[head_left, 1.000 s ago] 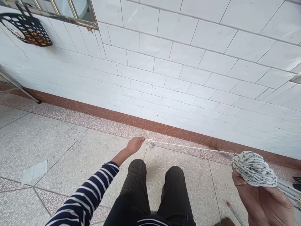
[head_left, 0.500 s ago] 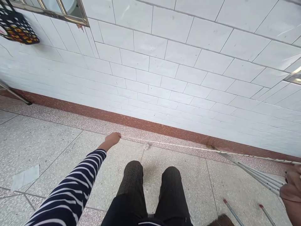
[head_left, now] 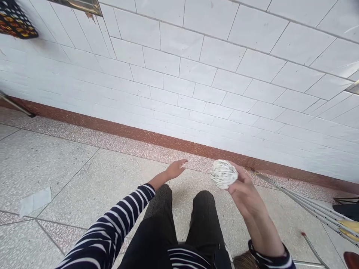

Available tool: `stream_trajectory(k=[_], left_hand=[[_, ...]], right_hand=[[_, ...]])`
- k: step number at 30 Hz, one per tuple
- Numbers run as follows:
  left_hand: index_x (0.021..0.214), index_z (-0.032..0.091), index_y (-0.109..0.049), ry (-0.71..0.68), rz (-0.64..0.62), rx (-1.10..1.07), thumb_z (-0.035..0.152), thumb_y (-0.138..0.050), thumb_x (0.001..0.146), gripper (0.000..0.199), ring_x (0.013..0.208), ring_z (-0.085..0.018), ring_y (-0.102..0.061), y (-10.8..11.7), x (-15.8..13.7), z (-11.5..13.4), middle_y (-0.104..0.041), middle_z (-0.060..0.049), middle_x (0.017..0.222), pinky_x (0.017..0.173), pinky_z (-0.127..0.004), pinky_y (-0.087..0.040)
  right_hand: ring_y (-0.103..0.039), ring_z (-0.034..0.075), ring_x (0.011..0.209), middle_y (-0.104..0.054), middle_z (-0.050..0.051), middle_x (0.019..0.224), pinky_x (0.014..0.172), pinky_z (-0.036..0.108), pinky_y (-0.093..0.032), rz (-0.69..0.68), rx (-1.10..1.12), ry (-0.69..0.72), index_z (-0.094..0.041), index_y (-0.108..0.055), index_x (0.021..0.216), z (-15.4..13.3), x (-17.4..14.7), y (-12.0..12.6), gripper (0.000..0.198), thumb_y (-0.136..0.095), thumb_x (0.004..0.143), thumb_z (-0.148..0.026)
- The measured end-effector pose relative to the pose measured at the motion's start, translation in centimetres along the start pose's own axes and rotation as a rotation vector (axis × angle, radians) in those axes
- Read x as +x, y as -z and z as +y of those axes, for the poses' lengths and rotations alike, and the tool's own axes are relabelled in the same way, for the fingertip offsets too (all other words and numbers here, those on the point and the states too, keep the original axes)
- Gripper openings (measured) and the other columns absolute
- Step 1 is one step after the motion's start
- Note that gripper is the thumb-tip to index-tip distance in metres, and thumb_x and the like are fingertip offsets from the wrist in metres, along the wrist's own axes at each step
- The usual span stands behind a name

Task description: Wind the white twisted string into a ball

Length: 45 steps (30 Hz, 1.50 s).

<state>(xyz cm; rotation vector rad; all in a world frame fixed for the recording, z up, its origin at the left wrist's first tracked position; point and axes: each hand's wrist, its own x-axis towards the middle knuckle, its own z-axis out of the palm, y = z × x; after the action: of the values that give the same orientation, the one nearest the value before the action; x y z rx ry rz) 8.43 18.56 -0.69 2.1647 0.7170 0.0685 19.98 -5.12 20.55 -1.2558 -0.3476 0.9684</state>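
My right hand (head_left: pixel 244 188) holds a round ball of white cord (head_left: pixel 223 174), its wound strands showing, in front of my right knee and above the floor. Left of it, my left hand (head_left: pixel 176 169) reaches toward the ball with its fingers stretched out and slightly parted. A faint pale strand seems to run between the hand and the ball, but it is too blurred to tell whether my fingers touch it. Striped sleeves cover both my arms, and my knees in dark trousers are below the hands.
A white tiled wall (head_left: pixel 193 71) with a red-brown skirting (head_left: pixel 134 137) runs ahead. Metal legs (head_left: pixel 297 198) slant in at the right, near a red-tipped rod (head_left: pixel 308 241). A pale sheet (head_left: pixel 36 201) lies on the floor at left; a patterned bag (head_left: pixel 17 22) hangs upper left.
The long stretched white cord no longer spans the view. My left hand has moved right and its fingers have parted. My right hand has come in from the right edge, holding the ball.
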Motion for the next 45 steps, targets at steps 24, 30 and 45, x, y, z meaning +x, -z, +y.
stream_trajectory(k=[24, 30, 45], left_hand=[[0.086, 0.019, -0.068, -0.024, -0.008, -0.048, 0.033, -0.039, 0.094, 0.033, 0.078, -0.019, -0.062, -6.2, -13.8, 1.3, -0.069, -0.003, 0.081, 0.074, -0.026, -0.043], [0.119, 0.021, -0.064, -0.107, -0.003, -0.005, 0.027, -0.051, 0.090, 0.032, 0.109, -0.025, -0.061, -6.4, -12.2, 4.2, -0.070, -0.007, 0.113, 0.097, -0.035, -0.042], [0.069, 0.015, -0.060, -0.179, -0.090, -0.160, 0.026, -0.043, 0.094, 0.032, 0.069, -0.014, -0.058, -6.2, -12.4, 9.8, -0.063, 0.000, 0.070, 0.068, -0.024, -0.042]], right_hand=[[-0.069, 0.028, 0.089, -0.076, 0.007, 0.097, 0.069, 0.038, -0.059, 0.118, -0.101, -0.002, -0.020, -0.072, 0.096, 4.0, -2.4, 8.0, 0.037, -0.083, 0.062, -0.031], [-0.065, 0.023, 0.085, -0.071, 0.002, 0.099, 0.057, 0.029, -0.055, 0.090, -0.160, 0.051, -0.027, -0.067, 0.107, 4.9, -3.2, 6.8, 0.055, -0.087, 0.056, -0.026], [-0.061, 0.025, 0.102, -0.067, 0.003, 0.109, 0.083, 0.037, -0.051, 0.003, -0.276, 0.070, -0.025, -0.058, 0.113, 6.6, -3.7, 5.9, 0.060, -0.080, 0.058, -0.021]])
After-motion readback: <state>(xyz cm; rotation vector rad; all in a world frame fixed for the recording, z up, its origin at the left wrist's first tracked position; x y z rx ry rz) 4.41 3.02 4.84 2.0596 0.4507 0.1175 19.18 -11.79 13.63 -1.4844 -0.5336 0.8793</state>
